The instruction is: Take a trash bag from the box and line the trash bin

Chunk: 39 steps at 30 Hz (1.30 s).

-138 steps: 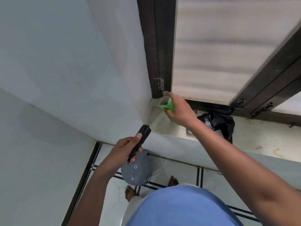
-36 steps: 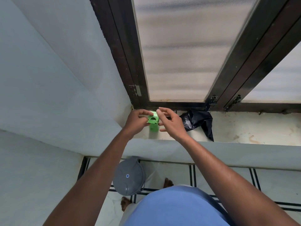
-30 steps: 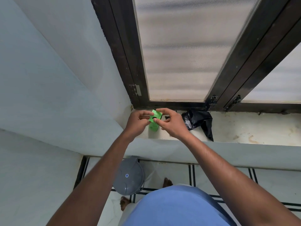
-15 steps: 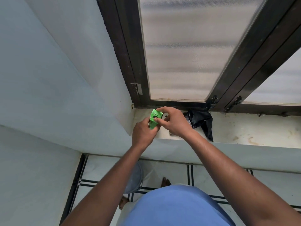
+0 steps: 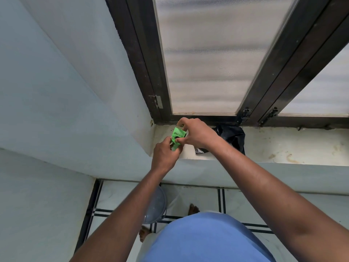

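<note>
A small green box (image 5: 178,134) of trash bags is held over the left end of the window sill (image 5: 283,148). My right hand (image 5: 198,133) grips its top and side, thumb at the box's opening. My left hand (image 5: 164,156) grips the lower part of the box from below. A grey round trash bin (image 5: 156,207) stands on the floor under the sill, mostly hidden behind my left forearm.
A crumpled black plastic bag (image 5: 232,137) lies on the sill just right of my hands. A dark-framed frosted window (image 5: 207,63) rises behind the sill. A wall corner juts out on the left. My bare feet stand on the tiled floor (image 5: 204,199).
Both hands stay on the green box. My left hand has slid from the box's left side to underneath it, and its forearm now covers most of the bin.
</note>
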Each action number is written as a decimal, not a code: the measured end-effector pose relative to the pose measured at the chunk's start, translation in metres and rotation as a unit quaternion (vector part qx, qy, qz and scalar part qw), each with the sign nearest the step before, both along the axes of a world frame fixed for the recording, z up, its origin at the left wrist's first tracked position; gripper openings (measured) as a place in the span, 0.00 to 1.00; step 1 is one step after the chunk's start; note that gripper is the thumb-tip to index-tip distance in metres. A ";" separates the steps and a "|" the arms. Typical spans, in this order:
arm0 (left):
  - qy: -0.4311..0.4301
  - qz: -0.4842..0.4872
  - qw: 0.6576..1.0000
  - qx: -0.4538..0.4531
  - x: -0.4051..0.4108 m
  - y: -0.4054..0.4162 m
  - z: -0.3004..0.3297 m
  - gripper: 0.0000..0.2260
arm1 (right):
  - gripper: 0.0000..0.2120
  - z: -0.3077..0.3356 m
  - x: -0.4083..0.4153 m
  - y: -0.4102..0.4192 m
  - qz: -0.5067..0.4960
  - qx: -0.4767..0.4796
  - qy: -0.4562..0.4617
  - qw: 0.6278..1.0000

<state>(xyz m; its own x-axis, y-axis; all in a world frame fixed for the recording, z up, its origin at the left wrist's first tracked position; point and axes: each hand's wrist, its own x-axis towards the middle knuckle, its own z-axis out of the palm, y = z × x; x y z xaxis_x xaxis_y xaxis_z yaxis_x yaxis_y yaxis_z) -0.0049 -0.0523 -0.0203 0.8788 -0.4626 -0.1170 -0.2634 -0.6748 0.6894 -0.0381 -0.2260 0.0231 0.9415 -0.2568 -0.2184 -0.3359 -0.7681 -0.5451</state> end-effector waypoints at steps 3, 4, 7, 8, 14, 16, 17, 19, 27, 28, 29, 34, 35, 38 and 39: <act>-0.001 -0.004 1.000 -0.004 0.000 0.000 -0.001 0.22 | 0.30 0.003 0.008 0.002 0.028 -0.080 0.012 0.996; -0.004 -0.007 1.000 -0.002 -0.001 -0.001 -0.001 0.23 | 0.30 0.004 0.010 0.003 0.039 -0.105 0.013 0.994; -0.022 -0.001 1.000 -0.004 -0.003 -0.005 -0.003 0.26 | 0.27 0.004 0.015 0.002 0.033 -0.102 0.010 0.994; -0.023 0.001 1.000 -0.011 -0.003 -0.005 -0.004 0.27 | 0.25 0.004 0.016 0.001 0.025 -0.089 0.010 0.996; 0.038 0.048 0.995 -0.074 0.002 -0.001 -0.012 0.25 | 0.27 0.003 -0.002 -0.003 -0.023 0.133 -0.011 0.991; 0.098 0.123 0.980 -0.120 0.005 -0.003 -0.013 0.22 | 0.29 -0.001 -0.012 -0.005 -0.036 0.150 -0.016 0.988; 0.144 0.163 0.963 -0.157 0.007 -0.004 -0.014 0.20 | 0.31 -0.004 -0.017 -0.005 -0.036 0.132 -0.006 0.991; 0.264 0.237 0.900 -0.254 0.012 -0.007 -0.018 0.18 | 0.34 -0.011 -0.024 -0.001 -0.037 0.091 0.016 0.995; 0.380 0.273 0.865 -0.183 0.016 -0.007 -0.040 0.07 | 0.17 -0.047 -0.059 0.019 -0.125 0.081 -0.019 0.989; 0.381 0.250 0.876 -0.159 0.013 -0.006 -0.043 0.08 | 0.15 -0.053 -0.065 0.020 -0.124 0.058 -0.022 0.990; 0.389 0.229 0.880 -0.145 0.009 -0.003 -0.044 0.10 | 0.15 -0.059 -0.071 0.021 -0.127 0.017 -0.029 0.991; 0.434 0.184 0.876 -0.097 -0.007 0.004 -0.046 0.10 | 0.35 -0.078 -0.090 0.010 -0.145 -0.196 0.003 0.970; 0.437 0.177 0.878 -0.086 -0.010 0.005 -0.046 0.10 | 0.37 -0.079 -0.092 0.008 -0.150 -0.221 0.028 0.963; 0.436 0.152 0.885 -0.065 -0.016 0.007 -0.046 0.09 | 0.19 -0.079 -0.095 0.000 -0.159 -0.236 0.059 0.957; 0.433 0.138 0.889 -0.061 -0.019 0.008 -0.044 0.09 | 0.14 -0.074 -0.095 0.000 -0.166 -0.188 0.056 0.967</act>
